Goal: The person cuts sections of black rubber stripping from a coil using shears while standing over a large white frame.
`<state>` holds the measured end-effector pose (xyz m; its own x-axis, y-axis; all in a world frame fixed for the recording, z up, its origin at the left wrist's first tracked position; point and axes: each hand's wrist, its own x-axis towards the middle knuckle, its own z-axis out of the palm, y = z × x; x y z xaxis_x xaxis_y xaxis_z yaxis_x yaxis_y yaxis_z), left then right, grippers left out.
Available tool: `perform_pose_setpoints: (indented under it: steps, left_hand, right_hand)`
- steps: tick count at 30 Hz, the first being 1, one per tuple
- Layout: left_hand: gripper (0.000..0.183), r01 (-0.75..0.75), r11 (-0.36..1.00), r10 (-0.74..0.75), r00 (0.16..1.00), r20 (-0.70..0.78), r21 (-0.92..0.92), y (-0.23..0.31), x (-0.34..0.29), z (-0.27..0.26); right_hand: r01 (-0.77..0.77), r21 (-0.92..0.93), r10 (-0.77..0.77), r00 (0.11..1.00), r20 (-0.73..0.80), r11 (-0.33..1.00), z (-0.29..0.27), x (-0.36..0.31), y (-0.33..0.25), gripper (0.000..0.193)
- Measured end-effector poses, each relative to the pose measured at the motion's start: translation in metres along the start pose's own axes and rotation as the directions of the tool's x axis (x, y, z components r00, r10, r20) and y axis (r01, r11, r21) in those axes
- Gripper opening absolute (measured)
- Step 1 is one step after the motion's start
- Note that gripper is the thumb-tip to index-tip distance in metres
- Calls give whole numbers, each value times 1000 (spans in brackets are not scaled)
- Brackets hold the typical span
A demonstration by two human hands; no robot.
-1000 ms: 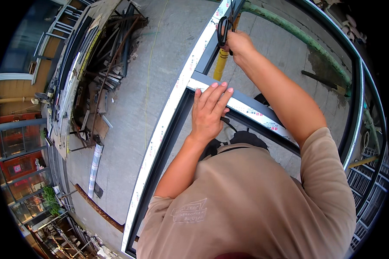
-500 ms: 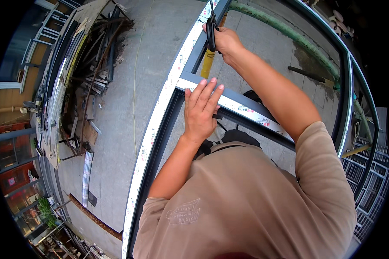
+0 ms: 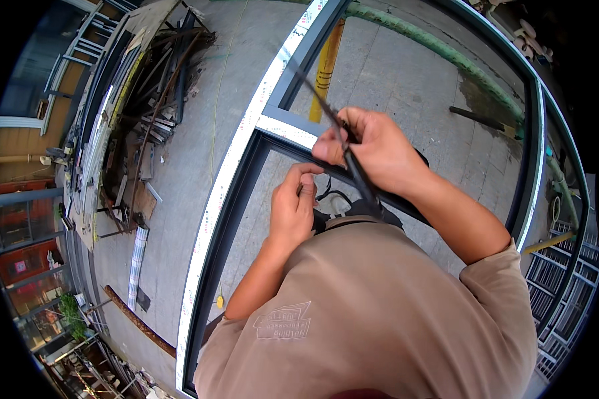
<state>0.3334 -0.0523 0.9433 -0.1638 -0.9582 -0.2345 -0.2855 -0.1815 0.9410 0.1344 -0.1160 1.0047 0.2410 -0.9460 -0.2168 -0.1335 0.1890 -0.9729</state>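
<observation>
A large grey metal frame (image 3: 237,146), with printed white protective film on its faces, lies in front of me, and a crossbar (image 3: 286,132) joins its left rail. Over that crossbar my right hand (image 3: 383,149) is closed on a pair of black-handled scissors (image 3: 358,171). Their thin blade end points up and left, blurred by motion. My left hand (image 3: 294,206) is just below the crossbar, fingers curled and thumb bent in. Something small and dark shows by its fingertips, too small to name.
A yellow bar (image 3: 326,70) and a green pipe (image 3: 439,48) pass beneath the frame. At left stands a rack of scrap metal lengths (image 3: 156,100). A rolled striped sheet (image 3: 137,266) and a rusty pipe (image 3: 140,320) lie on the concrete. Stacked frames (image 3: 559,299) are at right.
My right hand has come down and nearer with the scissors, away from the frame's far left rail. My left hand has lifted off the crossbar, moved nearer, and its fingers have curled.
</observation>
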Motion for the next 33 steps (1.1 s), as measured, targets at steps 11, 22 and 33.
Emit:
perform_pose_setpoints:
  steps: [11, 22, 33]
  left_hand:
    - [13, -153, 988, 154, 987, -45, 23, 5, -12, 24]
    - [25, -99, 969, 43, 970, -239, -227, -20, -38, 21]
    - [26, 47, 792, -276, 917, -289, -609, -51, -25, 16]
  right_hand:
    - [139, -268, -101, 983, 151, 953, 19, -34, 4, 20]
    - [134, -43, -137, 988, -73, 990, 12, -12, 37, 24]
    - [215, -63, -224, 920, -323, 975, 10, -7, 45, 17]
